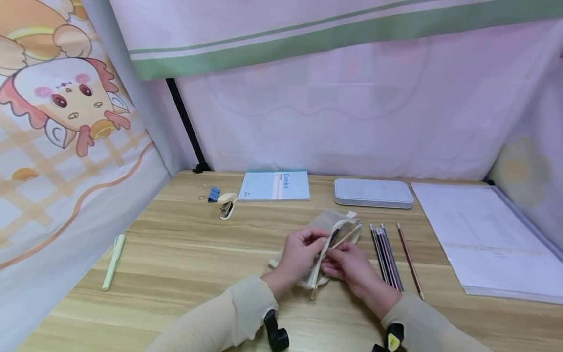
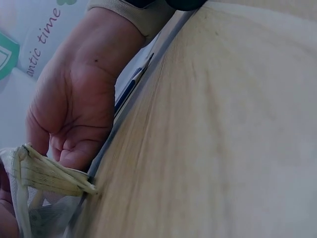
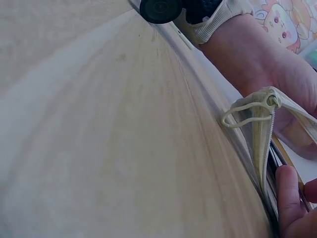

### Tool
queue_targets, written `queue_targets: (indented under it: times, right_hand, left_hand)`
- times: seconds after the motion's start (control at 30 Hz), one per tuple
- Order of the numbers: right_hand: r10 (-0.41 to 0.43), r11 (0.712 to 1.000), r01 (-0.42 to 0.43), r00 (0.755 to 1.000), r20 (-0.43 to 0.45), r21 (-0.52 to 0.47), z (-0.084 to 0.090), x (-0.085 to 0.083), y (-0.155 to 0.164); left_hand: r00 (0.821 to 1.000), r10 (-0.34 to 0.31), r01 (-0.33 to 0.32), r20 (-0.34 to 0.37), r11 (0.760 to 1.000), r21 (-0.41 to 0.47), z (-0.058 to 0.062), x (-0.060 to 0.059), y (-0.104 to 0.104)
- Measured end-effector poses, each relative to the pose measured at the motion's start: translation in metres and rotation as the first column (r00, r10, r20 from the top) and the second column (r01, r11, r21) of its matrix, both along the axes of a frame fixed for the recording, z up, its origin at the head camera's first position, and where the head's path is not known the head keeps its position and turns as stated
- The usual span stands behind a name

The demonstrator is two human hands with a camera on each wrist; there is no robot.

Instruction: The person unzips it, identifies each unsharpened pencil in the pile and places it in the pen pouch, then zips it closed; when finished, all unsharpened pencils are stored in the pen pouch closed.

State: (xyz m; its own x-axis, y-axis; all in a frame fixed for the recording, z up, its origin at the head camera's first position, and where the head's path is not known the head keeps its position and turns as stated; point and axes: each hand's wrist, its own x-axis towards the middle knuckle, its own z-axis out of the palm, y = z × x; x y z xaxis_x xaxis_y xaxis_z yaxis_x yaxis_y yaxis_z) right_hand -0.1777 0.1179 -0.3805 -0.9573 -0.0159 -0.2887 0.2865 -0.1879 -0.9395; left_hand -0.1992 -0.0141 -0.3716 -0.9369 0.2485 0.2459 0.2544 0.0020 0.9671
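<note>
A pale mesh zip pouch point(image 1: 318, 278) lies on the table with its zipped mouth spread apart. My left hand point(image 1: 303, 254) grips the pouch's left edge with curled fingers. At the right side of the mouth, my right hand point(image 1: 354, 271) pinches a light wooden pencil point(image 1: 347, 236), which slants across the opening with its end by the far rim. Some dark item shows inside the pouch. The right wrist view shows the zipper pull loop point(image 3: 242, 116) and right-hand fingers point(image 3: 287, 193) against the pencil. Beyond the pouch rim point(image 2: 54, 173), the left wrist view shows the right palm.
Several dark pencils point(image 1: 387, 256) lie bunched to the right, beside one reddish pencil point(image 1: 410, 261). Farther right is a paper stack point(image 1: 497, 239). Along the back are a white case point(image 1: 374, 192), a blue notebook point(image 1: 274, 186), a stapler point(image 1: 227, 205) and a binder clip point(image 1: 213, 194). A green pen point(image 1: 113, 261) lies left.
</note>
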Motion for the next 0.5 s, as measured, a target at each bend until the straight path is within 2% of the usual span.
queue_targets:
  times: [0.13,0.23,0.3,0.4,0.5]
  right_hand:
    - [0.002,1.0,-0.002,1.0,0.0,0.015,0.001,-0.001,-0.002]
    - [-0.005,0.999,0.006,1.0,-0.012,0.041,0.002,0.0,-0.005]
    - [-0.008,0.998,0.009,1.0,-0.026,0.061,0.002,0.0,-0.007]
    - [0.0,0.996,0.004,0.999,-0.048,0.085,0.001,-0.001,-0.01]
    - [0.013,0.995,-0.009,0.999,-0.042,0.097,-0.001,-0.003,-0.009]
  left_hand:
    - [1.0,0.006,-0.006,0.009,1.0,0.009,0.013,0.008,0.0]
    - [1.0,0.0,-0.001,0.028,1.0,0.018,0.018,0.012,0.0]
    - [0.999,-0.008,0.007,0.042,1.0,0.028,0.015,0.01,0.001]
    - [0.998,-0.019,0.016,0.059,0.999,0.042,0.004,0.004,0.002]
    - [0.998,-0.008,0.005,0.063,0.999,0.054,-0.002,-0.001,0.004]
